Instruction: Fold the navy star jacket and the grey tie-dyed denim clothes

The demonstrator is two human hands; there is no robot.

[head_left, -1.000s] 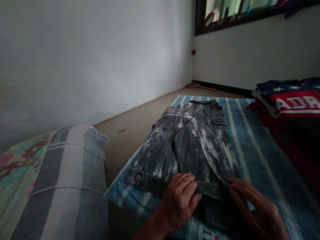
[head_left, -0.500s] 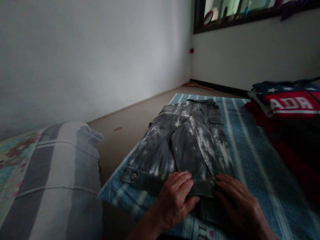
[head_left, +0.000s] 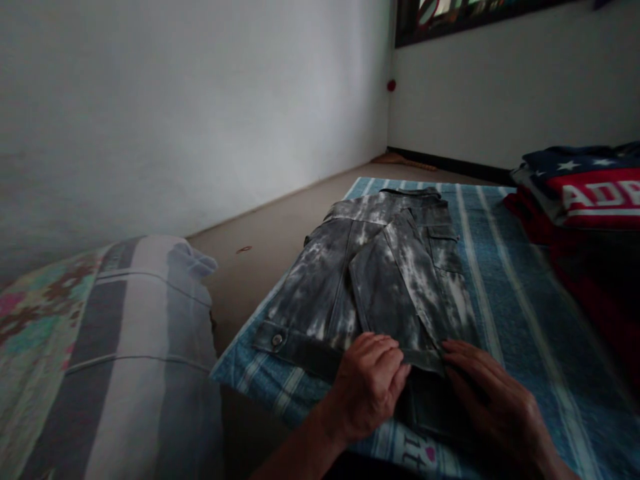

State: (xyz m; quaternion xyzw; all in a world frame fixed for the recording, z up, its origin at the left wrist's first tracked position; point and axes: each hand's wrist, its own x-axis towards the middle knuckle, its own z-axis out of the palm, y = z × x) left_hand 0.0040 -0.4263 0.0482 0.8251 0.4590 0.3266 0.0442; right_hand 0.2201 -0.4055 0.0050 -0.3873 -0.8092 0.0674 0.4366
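Observation:
A dark grey, white-mottled denim jacket lies spread on a blue striped cloth, its collar at the far end and its buttoned hem band toward me. One sleeve is folded across the body. My left hand is closed on the hem band near its middle, thumb and fingers pinched together. Just to the right, my right hand grips the hem by its corner, fingers bent over the fabric and thumb partly hidden. Dark cloth hangs below the band between the two hands.
The blue striped cloth covers the surface under the jacket. To the right is a stack of folded clothes, red and navy with stars. A striped, padded bundle stands at left. White walls meet behind, below a dark-framed window.
My view has shifted, so the scene sits slightly right and higher. My left fingers have curled tighter on the hem; the right hand stays at the hem's corner.

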